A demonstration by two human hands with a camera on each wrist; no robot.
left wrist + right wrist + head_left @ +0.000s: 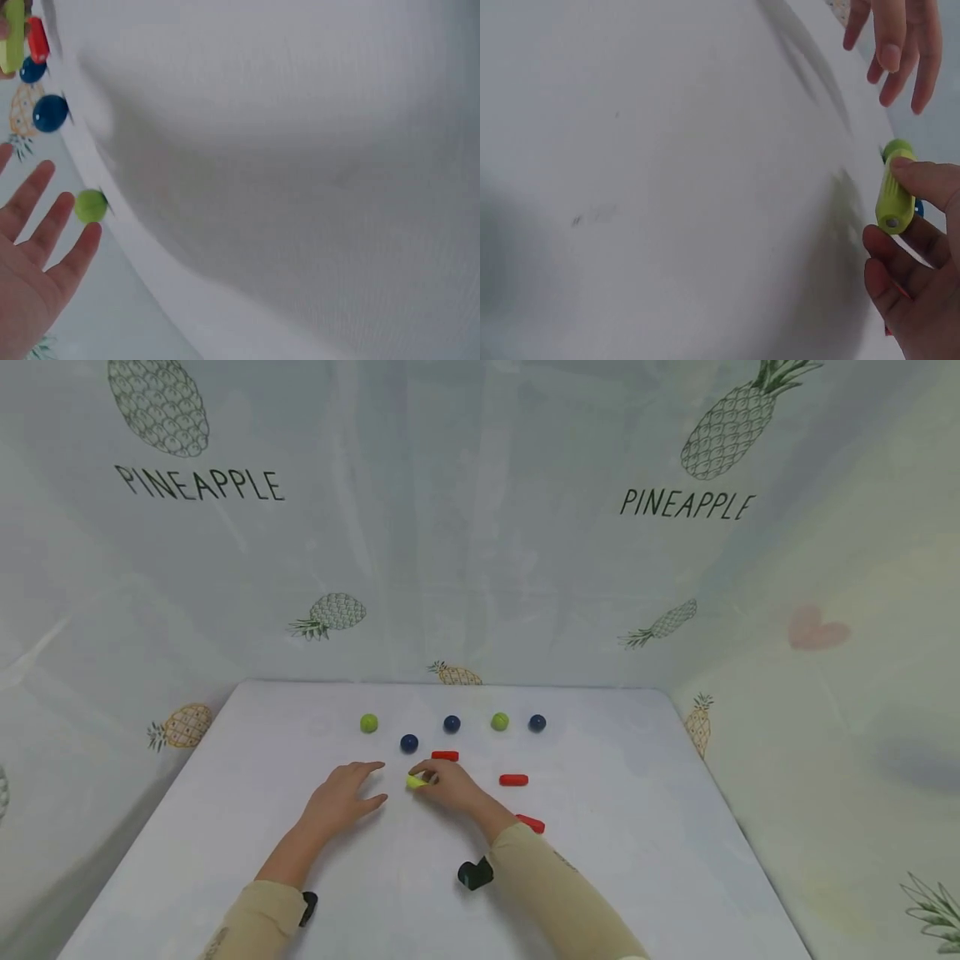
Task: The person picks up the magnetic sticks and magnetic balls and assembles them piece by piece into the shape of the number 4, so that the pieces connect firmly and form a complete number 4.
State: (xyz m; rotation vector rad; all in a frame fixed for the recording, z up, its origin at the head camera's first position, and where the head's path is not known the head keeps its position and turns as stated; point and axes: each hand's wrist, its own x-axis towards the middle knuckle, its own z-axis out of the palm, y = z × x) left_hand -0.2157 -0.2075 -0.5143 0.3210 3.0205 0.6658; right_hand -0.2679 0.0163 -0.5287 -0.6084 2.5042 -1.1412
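Observation:
My right hand pinches a small yellow-green handle-like piece between thumb and fingers, above the white table. In the right wrist view the piece has ribbed sides and a round hole in its near end. To its left, my left hand hovers with fingers spread and thumb apart, holding nothing. A red piece of similar shape lies just beyond my right hand. Past the hands, a dark blue ball rests on the table, with a green ball farther left.
Along the back of the white table sit more balls: a blue one, a green one and another blue one. Two more red pieces lie at right, one red piece beyond my forearm, another red piece partly behind it.

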